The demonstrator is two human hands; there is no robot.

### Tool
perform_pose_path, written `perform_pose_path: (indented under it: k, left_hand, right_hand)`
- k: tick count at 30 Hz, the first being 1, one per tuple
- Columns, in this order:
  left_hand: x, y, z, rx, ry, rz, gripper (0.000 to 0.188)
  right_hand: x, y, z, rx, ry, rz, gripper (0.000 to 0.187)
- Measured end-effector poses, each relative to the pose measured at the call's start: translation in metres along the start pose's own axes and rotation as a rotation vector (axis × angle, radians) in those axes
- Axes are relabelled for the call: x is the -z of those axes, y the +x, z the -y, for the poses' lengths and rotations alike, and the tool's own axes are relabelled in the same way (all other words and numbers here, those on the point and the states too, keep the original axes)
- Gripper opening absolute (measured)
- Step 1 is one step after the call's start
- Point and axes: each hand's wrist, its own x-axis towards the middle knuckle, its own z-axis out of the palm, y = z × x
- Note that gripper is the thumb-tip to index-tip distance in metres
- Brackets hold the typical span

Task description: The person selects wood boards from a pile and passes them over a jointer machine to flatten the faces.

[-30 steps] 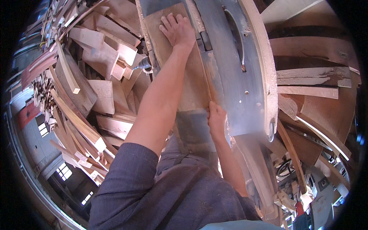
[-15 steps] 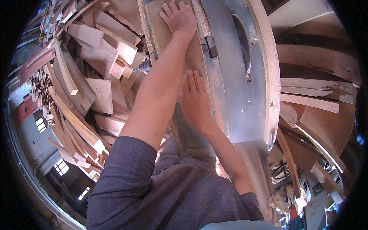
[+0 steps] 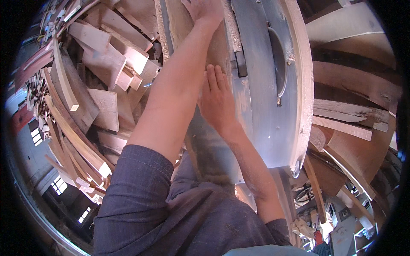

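A long brown wooden board (image 3: 217, 49) lies flat on the grey metal bed (image 3: 209, 158) of a woodworking machine, stretching away from me. My left hand (image 3: 204, 9) rests on the board's far part at the top edge. Its fingertips are mostly cut off by the frame; a finger that shows is stretched out. My right hand (image 3: 218, 100) lies flat at the board's near end, fingers extended forward. My left forearm crosses over part of the board and hides it.
Right of the board, a thin curved blade-like metal piece (image 3: 279, 64) stands in a slot of the grey machine table (image 3: 265, 136), edged by a pale wooden rim (image 3: 304, 85). Loose offcuts (image 3: 104, 106) pile up at left; large planks (image 3: 350, 81) are stacked at right.
Both hands have moved forward, away from me, with the board. The left hand's fingers have largely left the frame, and more of the near metal bed is uncovered.
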Motion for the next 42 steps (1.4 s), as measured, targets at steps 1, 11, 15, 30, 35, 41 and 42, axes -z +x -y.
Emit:
perform_pose_path:
  k: [1,11,15,30,35,41,42]
  left_hand:
    - [-0.003,0.004,0.000,0.005,0.005,-0.011,0.037]
    - [-0.012,0.046,0.004,0.068,0.004,0.073,0.041]
    - [-0.021,0.067,0.006,0.114,-0.020,0.101,0.045]
    - [0.010,0.097,0.178,0.065,-0.746,0.064,0.050]
    - [0.049,-0.025,0.277,0.580,-0.922,0.505,0.073]
    - [0.124,-0.052,0.258,0.559,-1.059,0.739,0.074]
    - [0.136,-0.057,0.267,0.548,-1.000,0.742,0.075]
  right_hand:
    - [-0.001,0.004,-0.001,-0.005,0.017,-0.009,0.069]
    - [-0.006,0.046,-0.007,0.002,-0.043,-0.025,0.069]
    - [-0.010,0.067,-0.012,0.008,-0.070,-0.037,0.068]
    - [-0.047,0.184,-0.010,0.081,-0.218,-0.145,0.064]
    - [-0.067,0.194,0.023,0.161,-0.184,-0.114,0.059]
    - [-0.067,0.162,0.050,0.208,-0.111,0.016,0.071]
    - [-0.053,0.151,0.074,0.217,-0.109,0.048,0.074]
